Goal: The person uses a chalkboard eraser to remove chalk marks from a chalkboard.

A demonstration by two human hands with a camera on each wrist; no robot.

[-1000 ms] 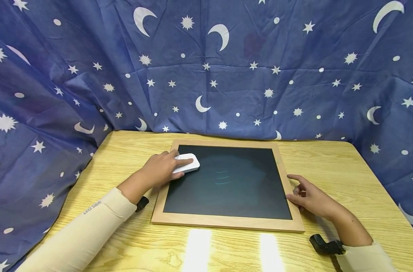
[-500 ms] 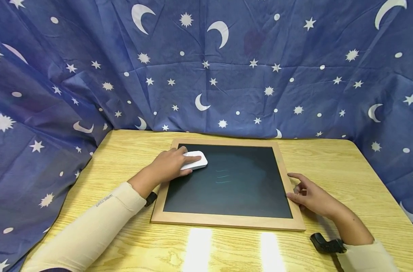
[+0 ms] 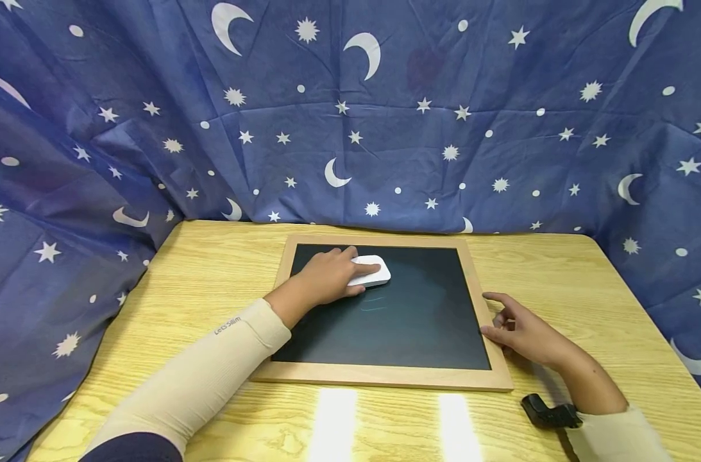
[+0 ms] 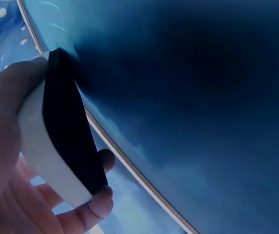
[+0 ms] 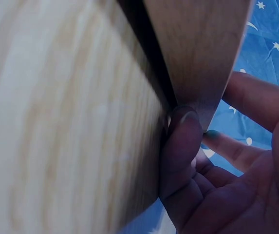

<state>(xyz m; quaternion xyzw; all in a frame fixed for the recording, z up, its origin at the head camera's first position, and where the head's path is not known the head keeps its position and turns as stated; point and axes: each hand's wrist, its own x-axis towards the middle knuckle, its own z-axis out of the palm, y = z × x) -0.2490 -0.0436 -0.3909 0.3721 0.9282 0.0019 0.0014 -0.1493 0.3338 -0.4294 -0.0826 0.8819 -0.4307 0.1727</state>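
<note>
A chalkboard [image 3: 425, 327] in a pale wooden frame [image 3: 385, 375] lies on the table. My left hand [image 3: 324, 280] holds a white eraser [image 3: 376, 278] over its upper middle, index finger stretched along the top. The left wrist view shows the eraser's black felt face [image 4: 71, 131], with thumb and fingers round the white body. Just below the eraser, faint blue-green chalk strokes [image 3: 374, 308] show. At the board's right side my right hand [image 3: 529, 337] holds the frame edge; in the right wrist view, one fingertip [image 5: 190, 122] sits where the frame's side [image 5: 197, 58] meets the table.
The wood-grain table [image 3: 223, 269] extends round the board, with bright light reflections at its front. A blue cloth [image 3: 304, 128] with moons and stars hangs behind and at both sides. A black wrist camera [image 3: 549, 414] sits below the right wrist.
My left hand has slid the eraser rightward from the board's left edge to its upper middle, covering the upper chalk stroke. The right hand keeps its place on the frame.
</note>
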